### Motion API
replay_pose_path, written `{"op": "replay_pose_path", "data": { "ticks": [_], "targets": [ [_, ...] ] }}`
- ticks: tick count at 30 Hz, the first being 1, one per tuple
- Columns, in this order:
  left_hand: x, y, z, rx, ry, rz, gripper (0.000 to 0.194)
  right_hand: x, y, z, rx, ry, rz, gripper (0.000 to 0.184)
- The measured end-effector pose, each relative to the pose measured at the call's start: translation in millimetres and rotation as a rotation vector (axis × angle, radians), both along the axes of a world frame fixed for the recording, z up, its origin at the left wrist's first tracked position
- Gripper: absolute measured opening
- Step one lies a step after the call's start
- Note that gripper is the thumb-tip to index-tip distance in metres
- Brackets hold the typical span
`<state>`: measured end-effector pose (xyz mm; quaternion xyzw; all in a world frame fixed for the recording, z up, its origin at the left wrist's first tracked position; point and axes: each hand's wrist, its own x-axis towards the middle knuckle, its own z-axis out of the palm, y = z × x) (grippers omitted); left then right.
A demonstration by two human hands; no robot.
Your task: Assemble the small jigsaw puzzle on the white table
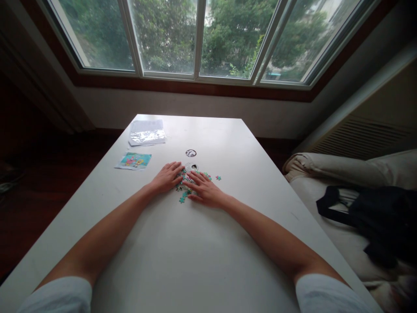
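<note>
Small jigsaw puzzle pieces (183, 196) in green, teal and pink lie in a loose heap on the white table (195, 252). My left hand (167, 177) rests palm down at the heap's left edge, fingers stretched out. Palm down over the heap's right part is my right hand (206, 190), its fingers spread; it hides some pieces. A single pink and green puzzle piece (218, 178) lies apart to the right. Just beyond my fingertips is a clear round container (191, 167), and farther back a round lid-like disc (190, 153).
A colourful cartoon picture sheet (134, 161) lies at the table's left side, with a clear plastic bag (147, 132) behind it. To the right stands a pale sofa (312, 191) bearing dark clothing (384, 213). A window (195, 39) spans the far wall.
</note>
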<state>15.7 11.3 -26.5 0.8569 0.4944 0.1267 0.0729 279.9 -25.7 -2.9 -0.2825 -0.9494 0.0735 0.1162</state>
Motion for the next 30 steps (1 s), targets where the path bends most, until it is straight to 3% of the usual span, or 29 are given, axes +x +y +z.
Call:
{"op": "replay_pose_path", "data": {
  "ticks": [15, 22, 30],
  "targets": [
    [1, -1, 2.0, 0.01, 0.016, -0.001, 0.053, 2, 4, -1.6, -0.022, 0.037, -0.021, 0.047],
    [-1, 0, 2.6, -0.007, -0.01, -0.019, 0.056, 3, 6, -5.3, -0.002, 0.04, -0.061, 0.055],
    [1, -7, 6.2, -0.059, 0.019, -0.022, 0.071, 9, 13, -6.7, 0.055, 0.041, -0.323, 0.06]
  ]
}}
